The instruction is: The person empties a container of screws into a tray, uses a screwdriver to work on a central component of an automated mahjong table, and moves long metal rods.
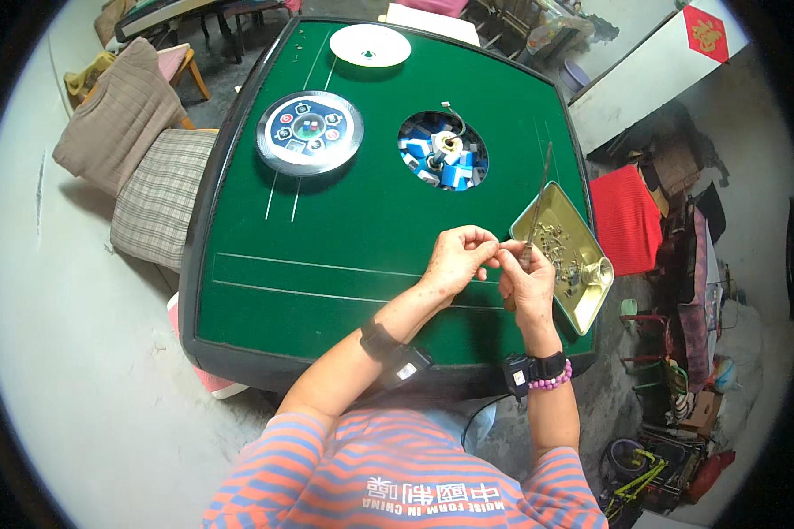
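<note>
My right hand (529, 280) grips a long thin screwdriver (536, 204) by its handle; the shaft points up and away over the green table top (344, 229). My left hand (457, 257) is pinched against the right hand's fingers at the tool's handle, perhaps on a small part too tiny to make out. Both hands hover over the table's near right part, just left of a yellowish metal tray (556, 204) holding several small screws and metal bits.
A round opening (443, 150) in the table shows blue and white tiles and a white hub. A round control panel (310, 132) lies to its left, a white disc (370, 45) at the far edge. Plaid cushions (154, 189) sit left, red cloth (626, 220) right.
</note>
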### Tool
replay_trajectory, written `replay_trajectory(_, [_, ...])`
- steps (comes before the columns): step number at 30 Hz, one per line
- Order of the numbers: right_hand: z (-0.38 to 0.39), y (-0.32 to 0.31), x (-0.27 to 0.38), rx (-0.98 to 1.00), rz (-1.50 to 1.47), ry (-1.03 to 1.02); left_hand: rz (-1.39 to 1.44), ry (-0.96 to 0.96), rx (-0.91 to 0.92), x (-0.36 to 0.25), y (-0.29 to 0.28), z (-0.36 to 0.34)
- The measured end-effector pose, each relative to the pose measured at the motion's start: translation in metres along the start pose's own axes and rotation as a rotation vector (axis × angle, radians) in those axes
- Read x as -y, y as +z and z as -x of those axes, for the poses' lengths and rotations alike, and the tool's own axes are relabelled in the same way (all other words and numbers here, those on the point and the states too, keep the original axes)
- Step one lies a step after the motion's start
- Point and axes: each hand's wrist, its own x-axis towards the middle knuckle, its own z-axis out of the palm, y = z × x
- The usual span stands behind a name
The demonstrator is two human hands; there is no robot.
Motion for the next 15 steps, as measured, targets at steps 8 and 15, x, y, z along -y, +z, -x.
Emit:
replay_trajectory(8, [0.032,0.005,0.003,0.183,0.073,0.011,-0.13,-0.101,0.154,-0.017,-0.03,0.046])
replay_trajectory(15, [0.06,0.013,0.0,0.24,0.073,0.06,-0.144,-0.073,0.173,-0.013,-0.046,0.064])
